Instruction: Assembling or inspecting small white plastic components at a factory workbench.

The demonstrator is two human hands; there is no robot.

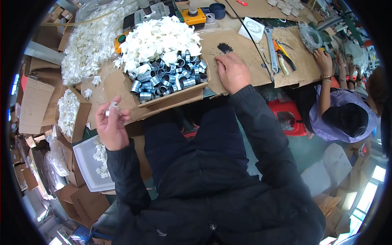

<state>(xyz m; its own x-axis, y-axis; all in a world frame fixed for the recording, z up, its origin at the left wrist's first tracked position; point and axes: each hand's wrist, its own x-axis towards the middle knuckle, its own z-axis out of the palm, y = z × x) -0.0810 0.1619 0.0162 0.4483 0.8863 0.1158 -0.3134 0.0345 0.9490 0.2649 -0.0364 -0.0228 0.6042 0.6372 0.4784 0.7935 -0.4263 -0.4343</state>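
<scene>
Between the thumb and fingers of my left hand [112, 126] is a small white plastic piece [111, 108], held just off the front edge of the bench. My right hand [233, 73] rests on the cardboard bench cover, fingers curled and drawn together; whatever they may hold is hidden. Just beyond its fingertips lies a little heap of tiny black pieces [224, 47]. An open cardboard box [175, 98] stands between my hands. In it, white petal-shaped plastic pieces [159, 41] are piled behind shiny metal sleeves [165, 79].
An adjustable wrench [271, 49] and pliers [284, 55] lie to the right. A yellow push-button box [193, 17] stands at the back. White pieces fill a clear bag [87, 45] and a plastic bin [87, 163] on the left. A co-worker [343, 106] sits at right.
</scene>
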